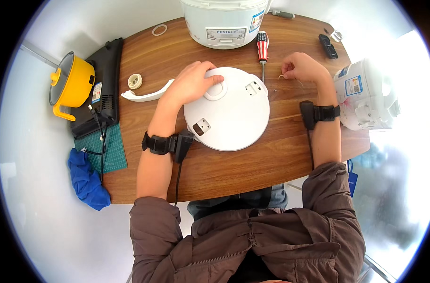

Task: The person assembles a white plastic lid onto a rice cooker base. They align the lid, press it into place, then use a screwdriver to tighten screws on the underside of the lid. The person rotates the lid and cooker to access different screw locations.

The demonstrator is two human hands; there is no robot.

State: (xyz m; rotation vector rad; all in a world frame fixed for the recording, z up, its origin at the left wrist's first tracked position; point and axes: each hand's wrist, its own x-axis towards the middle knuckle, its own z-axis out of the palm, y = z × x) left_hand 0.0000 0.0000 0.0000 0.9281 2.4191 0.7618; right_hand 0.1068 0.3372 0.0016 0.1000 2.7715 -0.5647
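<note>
At the middle of the desk [215,181], toward its far edge, the round white lid [234,118] is lying flat, giving no long axis of its own; its two cut-outs are lining up on a slant, one toward the desk's near left corner, the other toward the far right. The left hand [191,80] is the nearer one: it is resting on the lid's far left part, thumb on top beside a raised round fitting [216,91]. Its palm is hiding its other contacts, so I cannot tell whether it is gripping. The right hand [303,68] is standing clear, toward the desk's right edge, thumb and finger pinching a thin pale strand [281,77]. The lid is thus lying to its left and closer to the near edge, with the screwdriver [262,47] standing between, its shaft pointing toward the lid's right rim. On the lid's other side, the white handle [148,97] is running toward the left edge, its inner end meeting the left hand in view, and a cream cap [135,81] is sitting just beyond. At the far edge a cooker [224,23] is standing; another [361,99] is lying by the right edge.
</note>
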